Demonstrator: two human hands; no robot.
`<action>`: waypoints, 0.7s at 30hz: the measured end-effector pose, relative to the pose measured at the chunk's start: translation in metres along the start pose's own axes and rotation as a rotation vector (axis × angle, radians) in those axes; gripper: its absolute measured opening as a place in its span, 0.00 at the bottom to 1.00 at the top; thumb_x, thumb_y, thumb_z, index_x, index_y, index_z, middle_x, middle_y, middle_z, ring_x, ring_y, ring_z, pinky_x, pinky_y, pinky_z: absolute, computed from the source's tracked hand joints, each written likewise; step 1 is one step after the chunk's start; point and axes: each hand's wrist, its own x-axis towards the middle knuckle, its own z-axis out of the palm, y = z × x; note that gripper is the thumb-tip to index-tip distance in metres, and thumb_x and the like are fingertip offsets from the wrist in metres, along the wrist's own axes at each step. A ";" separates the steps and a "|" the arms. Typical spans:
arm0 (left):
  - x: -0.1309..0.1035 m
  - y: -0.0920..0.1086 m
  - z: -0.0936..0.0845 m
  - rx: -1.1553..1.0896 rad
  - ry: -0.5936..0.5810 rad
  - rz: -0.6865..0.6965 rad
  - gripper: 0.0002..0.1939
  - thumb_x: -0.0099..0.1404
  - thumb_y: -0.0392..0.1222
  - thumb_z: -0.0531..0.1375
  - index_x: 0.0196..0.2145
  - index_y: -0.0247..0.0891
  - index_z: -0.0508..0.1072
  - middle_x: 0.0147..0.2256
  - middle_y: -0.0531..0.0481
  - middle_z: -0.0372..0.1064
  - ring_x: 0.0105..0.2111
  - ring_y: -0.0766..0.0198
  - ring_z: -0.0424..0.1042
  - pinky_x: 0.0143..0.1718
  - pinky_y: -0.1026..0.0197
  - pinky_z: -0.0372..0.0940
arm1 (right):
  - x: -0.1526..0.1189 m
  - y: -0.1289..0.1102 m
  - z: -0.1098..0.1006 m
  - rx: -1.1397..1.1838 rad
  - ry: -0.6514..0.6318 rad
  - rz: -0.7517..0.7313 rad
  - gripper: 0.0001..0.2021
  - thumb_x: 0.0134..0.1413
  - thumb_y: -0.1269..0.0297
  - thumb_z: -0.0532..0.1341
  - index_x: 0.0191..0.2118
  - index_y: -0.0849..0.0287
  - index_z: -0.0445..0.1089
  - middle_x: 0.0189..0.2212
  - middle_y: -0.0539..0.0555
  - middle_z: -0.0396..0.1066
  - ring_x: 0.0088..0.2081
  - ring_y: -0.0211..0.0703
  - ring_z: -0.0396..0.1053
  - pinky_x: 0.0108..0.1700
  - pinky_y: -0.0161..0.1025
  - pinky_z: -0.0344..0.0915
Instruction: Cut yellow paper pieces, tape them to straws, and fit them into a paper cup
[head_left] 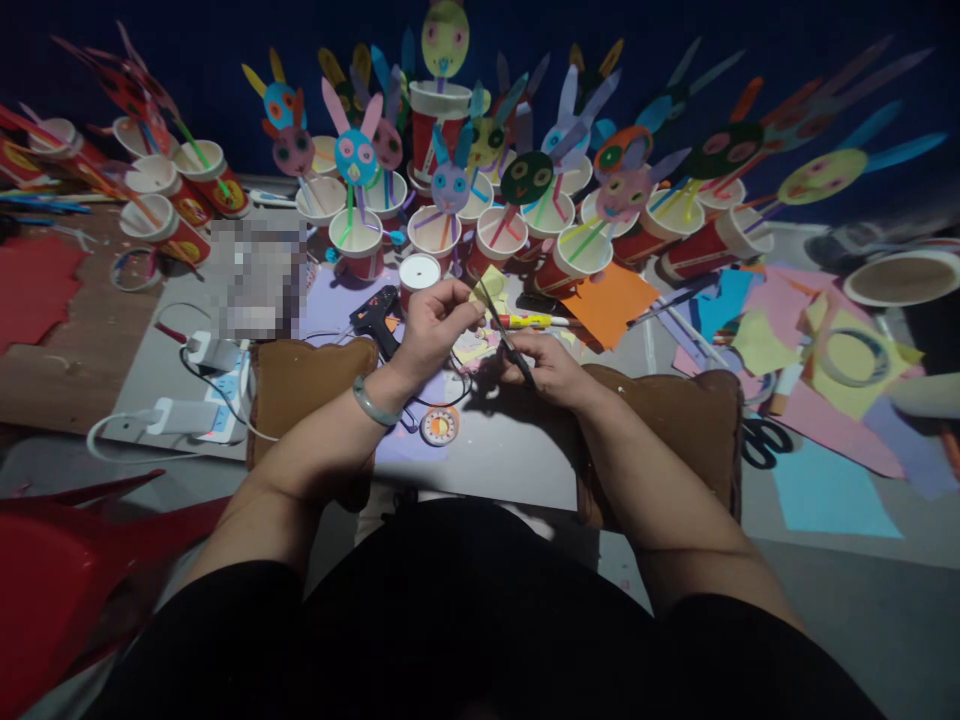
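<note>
At the left, near edge you have a red chair, with red paper on the brown surface beyond it. Next comes a white power strip with chargers plugged in, then a brown cushion under your left forearm. A black glue gun lies just left of your left hand, whose thumb and fingers are pinched on a small yellow paper piece at the middle of the table. A white-lidded cup stands just beyond that hand, and a round dial lies nearer you. Your hands are apart, with the blades of the scissors reaching to the yellow piece; your right hand is closed around their handles. A yellow marker lies just beyond it, and orange paper is farther right. A second cushion lies under your right forearm. At the right, black handles sit near a light blue sheet, with a tape roll farther back.
</note>
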 end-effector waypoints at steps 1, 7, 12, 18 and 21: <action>0.000 0.000 0.000 -0.003 0.002 0.004 0.18 0.57 0.54 0.70 0.25 0.37 0.71 0.21 0.55 0.68 0.22 0.72 0.67 0.27 0.65 0.64 | 0.000 0.000 0.000 0.001 0.001 -0.003 0.28 0.52 0.39 0.65 0.21 0.58 0.60 0.19 0.45 0.56 0.24 0.34 0.53 0.28 0.34 0.51; 0.000 0.001 0.002 0.001 0.020 -0.006 0.20 0.55 0.56 0.71 0.24 0.37 0.71 0.21 0.56 0.68 0.22 0.72 0.66 0.28 0.65 0.64 | 0.000 -0.002 0.000 0.016 -0.006 -0.006 0.26 0.53 0.41 0.65 0.22 0.58 0.60 0.19 0.46 0.58 0.24 0.34 0.54 0.28 0.35 0.52; 0.000 0.001 0.002 0.002 0.002 -0.008 0.20 0.55 0.55 0.71 0.24 0.37 0.71 0.21 0.55 0.68 0.22 0.72 0.66 0.27 0.65 0.62 | -0.001 -0.001 0.000 0.013 -0.012 0.007 0.26 0.53 0.41 0.66 0.23 0.58 0.60 0.20 0.46 0.58 0.24 0.34 0.54 0.28 0.35 0.52; 0.000 0.000 0.001 -0.008 -0.005 0.004 0.20 0.55 0.54 0.71 0.24 0.36 0.71 0.21 0.55 0.68 0.22 0.72 0.66 0.26 0.66 0.62 | -0.001 0.002 0.000 0.021 -0.011 -0.026 0.25 0.53 0.42 0.65 0.23 0.58 0.60 0.19 0.45 0.57 0.24 0.33 0.53 0.27 0.34 0.51; 0.000 0.000 0.001 -0.014 -0.004 0.000 0.20 0.54 0.54 0.71 0.23 0.36 0.70 0.20 0.56 0.68 0.22 0.72 0.66 0.26 0.66 0.62 | -0.001 0.002 0.000 0.018 0.001 -0.025 0.25 0.53 0.42 0.66 0.22 0.58 0.60 0.19 0.45 0.56 0.24 0.33 0.53 0.27 0.34 0.51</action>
